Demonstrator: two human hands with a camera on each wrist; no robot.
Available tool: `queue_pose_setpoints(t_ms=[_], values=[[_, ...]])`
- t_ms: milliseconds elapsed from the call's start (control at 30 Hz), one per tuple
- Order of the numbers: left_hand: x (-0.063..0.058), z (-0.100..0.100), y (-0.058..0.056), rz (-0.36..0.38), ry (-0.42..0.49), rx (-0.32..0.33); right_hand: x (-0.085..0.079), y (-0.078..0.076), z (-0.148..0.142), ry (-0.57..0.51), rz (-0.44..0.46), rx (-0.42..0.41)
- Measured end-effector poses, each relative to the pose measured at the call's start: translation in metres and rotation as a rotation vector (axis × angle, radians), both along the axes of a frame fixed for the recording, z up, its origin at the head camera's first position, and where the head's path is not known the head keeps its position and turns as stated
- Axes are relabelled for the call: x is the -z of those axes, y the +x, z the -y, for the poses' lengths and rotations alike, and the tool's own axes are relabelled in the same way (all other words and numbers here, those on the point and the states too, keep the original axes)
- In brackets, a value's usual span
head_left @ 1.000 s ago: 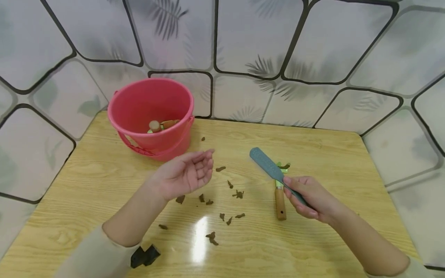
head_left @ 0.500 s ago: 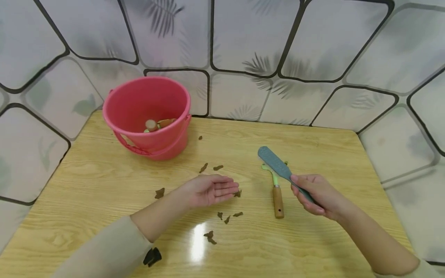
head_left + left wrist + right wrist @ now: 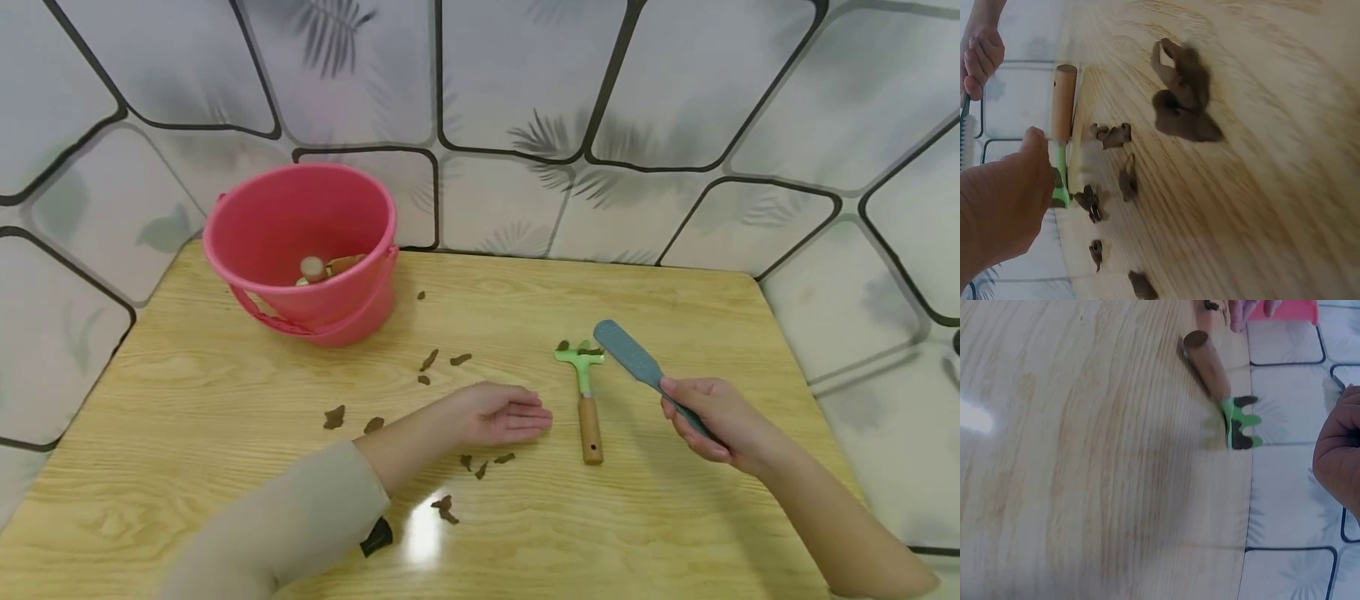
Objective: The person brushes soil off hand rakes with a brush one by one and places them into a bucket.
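My left hand (image 3: 506, 414) is held low over the table, fingers straight and side by side, holding nothing. Brown crumbly bits (image 3: 482, 470) lie close by it, and some are probably hidden under the hand and forearm. A green hand rake (image 3: 585, 375) with a wooden handle lies right of its fingertips, brown bits on its tines (image 3: 1244, 425). Farther right, my right hand (image 3: 712, 425) grips a flat grey-blue brush (image 3: 628, 352) by its thin handle, thumb on top, head pointing up-left above the table. A toothed, bristle-like edge (image 3: 967, 134) shows in the left wrist view.
A pink bucket (image 3: 356, 321) stands at the back left, with wooden-handled items (image 3: 313, 268) inside. More brown bits (image 3: 334, 417) are scattered over the left and middle of the wooden table (image 3: 525, 542). A patterned wall (image 3: 495, 200) borders the table's back.
The left hand has moved right and its fingers have straightened, ending near the rake. The right hand has carried the brush rightward, uncovering the rake head. The head view has shifted slightly.
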State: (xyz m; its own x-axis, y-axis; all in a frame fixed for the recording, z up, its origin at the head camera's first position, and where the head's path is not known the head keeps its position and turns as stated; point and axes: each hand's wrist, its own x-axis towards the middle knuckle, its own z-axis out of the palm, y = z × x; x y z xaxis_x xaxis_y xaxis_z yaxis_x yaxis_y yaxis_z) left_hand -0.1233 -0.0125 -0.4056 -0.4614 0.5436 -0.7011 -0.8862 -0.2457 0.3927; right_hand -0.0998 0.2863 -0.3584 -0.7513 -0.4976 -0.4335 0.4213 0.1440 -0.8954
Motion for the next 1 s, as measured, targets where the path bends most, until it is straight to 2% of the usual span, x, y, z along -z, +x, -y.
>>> queue_pose_setpoints(t_ms=[200,300,400,500,567,733,900,1000], values=[[0.003,-0.028,-0.002,-0.001,-0.070,0.086,0.000,0.008,-0.019,0.003,0.011,0.068],[0.006,-0.039,-0.006,-0.049,-0.134,0.129,0.000,0.013,-0.024,0.006,0.024,0.090],[0.007,-0.045,-0.012,-0.160,-0.231,0.194,0.000,0.016,-0.027,-0.002,0.033,0.094],[0.011,-0.051,-0.018,-0.292,-0.332,0.287,0.000,0.018,-0.030,-0.012,0.033,0.096],[0.015,-0.055,-0.020,-0.352,-0.388,0.328,0.000,0.019,-0.030,-0.016,0.032,0.098],[0.022,-0.070,-0.019,-0.488,-0.536,0.374,0.001,0.020,-0.030,-0.028,0.024,0.100],[0.019,-0.082,-0.018,-0.712,-0.712,0.498,0.003,0.023,-0.029,-0.051,0.014,0.090],[0.019,-0.086,-0.018,-0.788,-0.752,0.546,0.005,0.025,-0.029,-0.069,0.012,0.090]])
